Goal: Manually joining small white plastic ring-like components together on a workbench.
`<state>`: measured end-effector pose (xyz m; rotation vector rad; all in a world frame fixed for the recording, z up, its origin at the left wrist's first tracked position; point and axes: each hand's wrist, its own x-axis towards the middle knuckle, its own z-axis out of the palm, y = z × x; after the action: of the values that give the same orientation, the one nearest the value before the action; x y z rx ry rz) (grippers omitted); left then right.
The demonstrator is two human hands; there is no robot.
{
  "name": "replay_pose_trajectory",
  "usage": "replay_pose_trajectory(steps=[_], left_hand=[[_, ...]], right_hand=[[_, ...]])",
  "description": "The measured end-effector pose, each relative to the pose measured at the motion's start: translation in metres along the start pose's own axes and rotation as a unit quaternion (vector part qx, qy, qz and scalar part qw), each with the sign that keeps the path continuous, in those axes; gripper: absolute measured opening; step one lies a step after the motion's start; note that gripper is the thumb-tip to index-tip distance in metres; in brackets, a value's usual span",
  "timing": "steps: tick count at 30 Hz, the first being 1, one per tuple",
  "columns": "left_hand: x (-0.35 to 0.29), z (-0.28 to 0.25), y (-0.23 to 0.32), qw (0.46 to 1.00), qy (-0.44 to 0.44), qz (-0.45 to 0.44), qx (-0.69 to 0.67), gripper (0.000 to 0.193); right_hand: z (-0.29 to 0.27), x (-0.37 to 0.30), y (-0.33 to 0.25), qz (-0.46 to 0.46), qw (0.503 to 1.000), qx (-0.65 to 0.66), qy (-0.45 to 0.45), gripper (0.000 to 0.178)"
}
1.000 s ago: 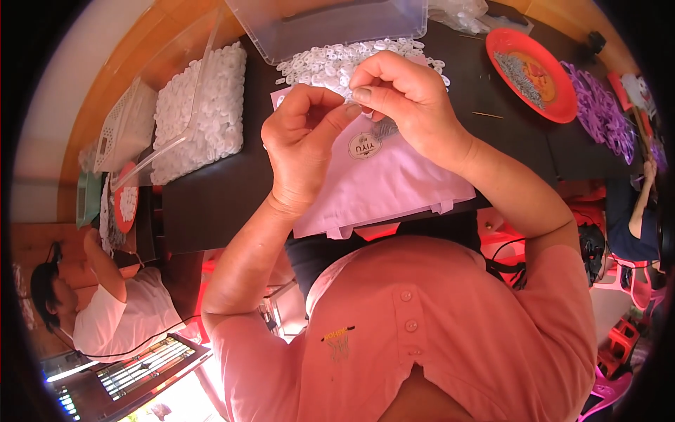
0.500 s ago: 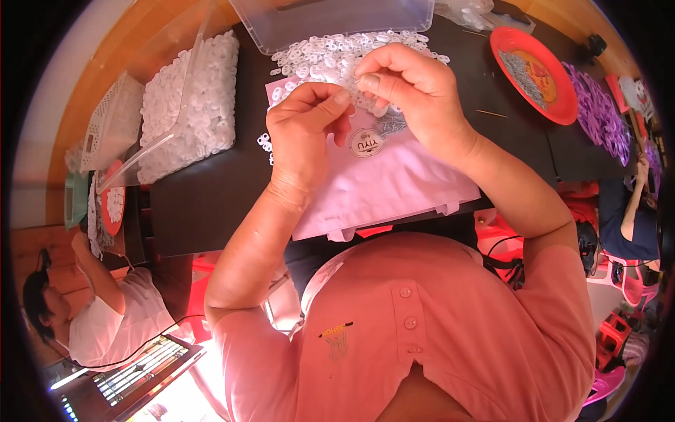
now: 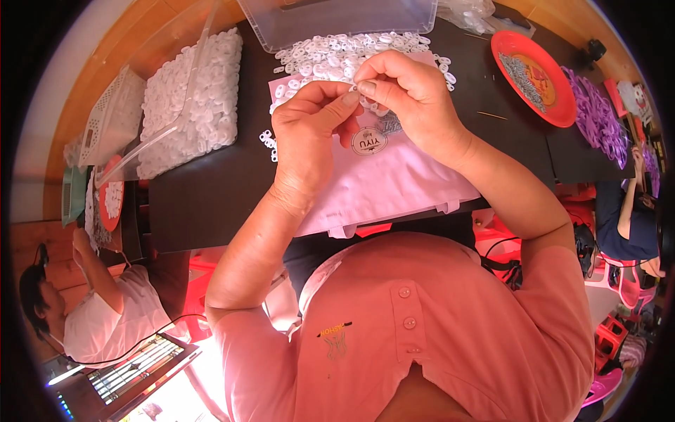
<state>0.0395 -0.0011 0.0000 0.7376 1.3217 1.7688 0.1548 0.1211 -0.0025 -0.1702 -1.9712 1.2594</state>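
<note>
My left hand (image 3: 309,126) and my right hand (image 3: 422,105) meet fingertip to fingertip over a pink apron-like cloth bag (image 3: 394,179) lying on the table. A small white plastic piece (image 3: 354,88) shows between the pinched fingers of my left hand. Thumb and forefinger of my right hand are pressed together against it; what they grip is too small to make out. Just beyond lie many loose white oval pieces (image 3: 330,49) with holes, partly hidden by my hands. A little heap of grey metal bits (image 3: 389,125) rests on the pink cloth, beside my right hand.
A clear tub (image 3: 337,17) lies behind the loose pieces. To the left, a big clear box holds a mass of white pieces (image 3: 197,105). At right are a red plate (image 3: 566,105) with grey bits, and purple straps (image 3: 598,116). Another person (image 3: 105,309) sits at left.
My fingertips have drawn closer together, and my right hand has shifted slightly down and left. The view has tilted a little; the things on the table lie as before.
</note>
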Motion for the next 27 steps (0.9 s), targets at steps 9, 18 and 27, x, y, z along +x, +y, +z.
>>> replay_pose_trajectory(steps=[9,18,27], left_hand=[[-0.0046,0.0024,0.0061,0.999,0.045,0.024,0.016,0.009],[-0.0099,0.0064,0.0090,0.992,0.047,0.057,0.102,0.011],[-0.0104,0.0062,0.0080,0.991,0.049,0.057,0.111,0.011]], right_hand=[[-0.0015,-0.0019,-0.0039,-0.003,1.000,-0.012,0.005,0.004],[0.0003,-0.0023,-0.0052,-0.011,1.000,-0.017,0.005,0.003],[0.0019,-0.0034,-0.0053,-0.006,1.000,-0.008,0.012,0.004]])
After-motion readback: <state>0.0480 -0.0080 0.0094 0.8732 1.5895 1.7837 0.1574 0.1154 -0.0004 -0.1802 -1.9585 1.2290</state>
